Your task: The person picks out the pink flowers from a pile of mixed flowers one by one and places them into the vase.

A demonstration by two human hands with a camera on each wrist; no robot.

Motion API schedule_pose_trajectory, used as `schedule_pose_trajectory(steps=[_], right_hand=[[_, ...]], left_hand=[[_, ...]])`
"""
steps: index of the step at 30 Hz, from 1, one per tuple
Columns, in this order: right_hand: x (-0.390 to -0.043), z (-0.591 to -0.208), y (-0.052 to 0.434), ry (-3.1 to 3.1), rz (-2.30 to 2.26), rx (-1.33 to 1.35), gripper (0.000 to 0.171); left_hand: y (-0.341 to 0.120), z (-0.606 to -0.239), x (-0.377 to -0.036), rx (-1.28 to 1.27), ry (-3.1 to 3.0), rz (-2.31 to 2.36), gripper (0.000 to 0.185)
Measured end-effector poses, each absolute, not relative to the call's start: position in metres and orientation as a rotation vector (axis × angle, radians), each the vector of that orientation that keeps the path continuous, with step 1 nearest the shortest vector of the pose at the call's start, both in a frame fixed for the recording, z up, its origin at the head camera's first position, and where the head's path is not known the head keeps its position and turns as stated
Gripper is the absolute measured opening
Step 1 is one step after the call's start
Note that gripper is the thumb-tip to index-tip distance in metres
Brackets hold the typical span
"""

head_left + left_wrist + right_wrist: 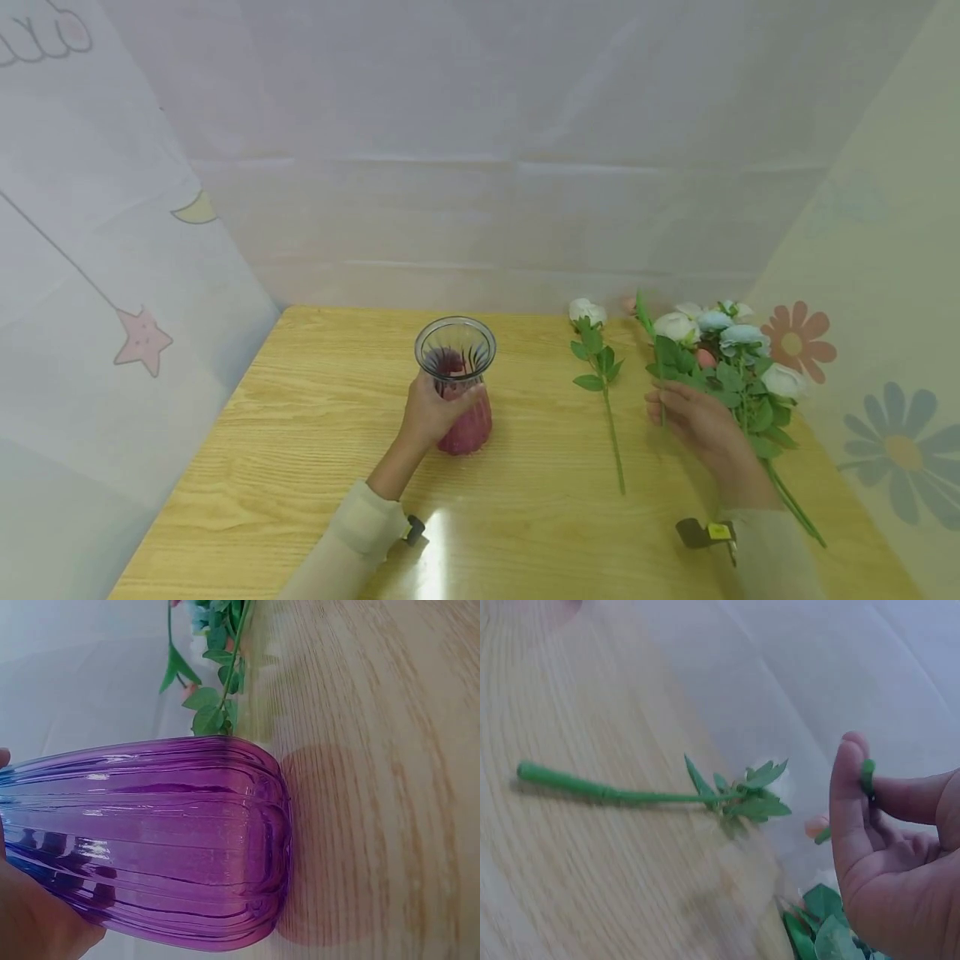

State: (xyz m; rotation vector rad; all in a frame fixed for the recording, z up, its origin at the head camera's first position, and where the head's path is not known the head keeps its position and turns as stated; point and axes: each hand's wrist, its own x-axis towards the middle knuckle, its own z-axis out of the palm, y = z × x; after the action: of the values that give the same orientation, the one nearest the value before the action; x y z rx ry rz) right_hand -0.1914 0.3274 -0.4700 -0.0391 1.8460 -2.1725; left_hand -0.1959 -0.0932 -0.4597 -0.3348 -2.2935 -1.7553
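Note:
A ribbed glass vase, purple at the base and bluish near the flared rim, stands upright on the table. My left hand grips it below the rim, thumb across the near side. On the right, my right hand pinches a green flower stem between thumb and fingertips. This stem appears to run up to a long leaf and a small pink bud. Between the hands lies a white rose with green leaves, its stem pointing toward me.
A pile of white, pale blue and pink flowers lies beyond and beside the right hand, stems reaching toward the table's right side. The wooden table meets a pale cloth backdrop behind and printed cloth at both sides.

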Motion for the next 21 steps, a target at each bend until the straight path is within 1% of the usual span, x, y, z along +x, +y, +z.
schedule_pose_trajectory(steps=[2,7,9,16,21], right_hand=[[-0.189,-0.467,0.324,1.739,-2.256,-0.117,0.022],[-0.182,-0.457,0.31,1.553,-2.403,-0.163,0.028],[-0.179,-0.453,0.303,1.535,-2.438,-0.182,0.027],[-0.172,-0.443,0.282,1.636,-2.458,-0.34,0.023],[-0.169,-0.438,0.269,1.774,-2.427,-0.435,0.013]], left_hand=[[-0.093,-0.459,-0.196,-0.324,-2.298,-1.746,0.057],[-0.092,-0.459,-0.195,-0.303,-2.306,-1.74,0.057],[-0.092,-0.46,-0.196,-0.31,-2.301,-1.745,0.057],[-0.093,-0.463,-0.197,-0.349,-2.281,-1.743,0.058],[-0.093,-0.463,-0.197,-0.381,-2.272,-1.728,0.057]])
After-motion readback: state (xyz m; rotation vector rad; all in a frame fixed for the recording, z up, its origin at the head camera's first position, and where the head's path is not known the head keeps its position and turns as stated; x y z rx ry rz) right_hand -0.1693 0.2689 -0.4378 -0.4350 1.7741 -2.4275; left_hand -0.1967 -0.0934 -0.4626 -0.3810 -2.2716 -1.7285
